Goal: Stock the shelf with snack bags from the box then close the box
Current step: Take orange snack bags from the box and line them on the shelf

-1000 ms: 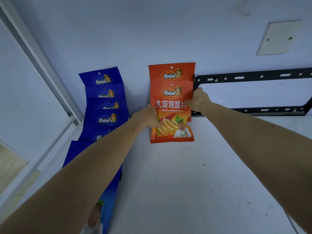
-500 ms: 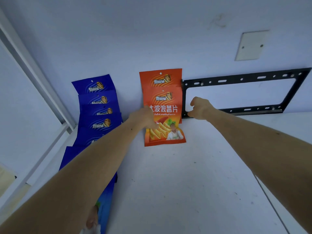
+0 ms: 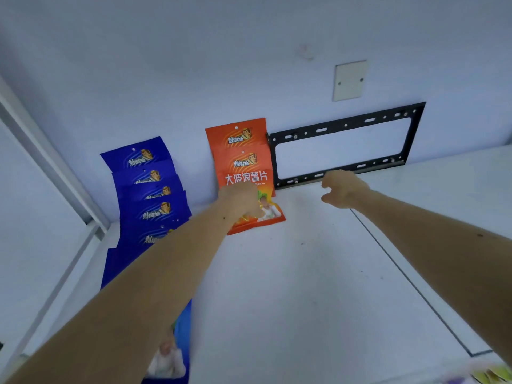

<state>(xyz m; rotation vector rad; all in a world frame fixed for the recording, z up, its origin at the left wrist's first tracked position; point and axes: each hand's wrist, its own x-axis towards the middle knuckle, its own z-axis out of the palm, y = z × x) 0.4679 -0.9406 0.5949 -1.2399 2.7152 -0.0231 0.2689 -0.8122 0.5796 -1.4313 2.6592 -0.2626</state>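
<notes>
Two orange snack bags (image 3: 245, 162) lean overlapped against the back wall of the white shelf (image 3: 304, 286). My left hand (image 3: 239, 202) rests on the lower half of the front orange bag. To the left, a row of several blue snack bags (image 3: 151, 189) runs from the wall toward me, partly hidden under my left forearm. My right hand (image 3: 342, 188) hovers to the right of the orange bags, fingers loosely curled and holding nothing. The box is out of view.
A black metal bracket frame (image 3: 343, 146) is fixed to the back wall right of the orange bags. A pale cover plate (image 3: 349, 80) sits above it. A white post (image 3: 47, 159) borders the shelf on the left. A seam (image 3: 410, 284) crosses the shelf at right.
My right hand let go of the orange bag's right edge and drew back to the right. The left hand stays on the bag. The camera view shifted, pulling back.
</notes>
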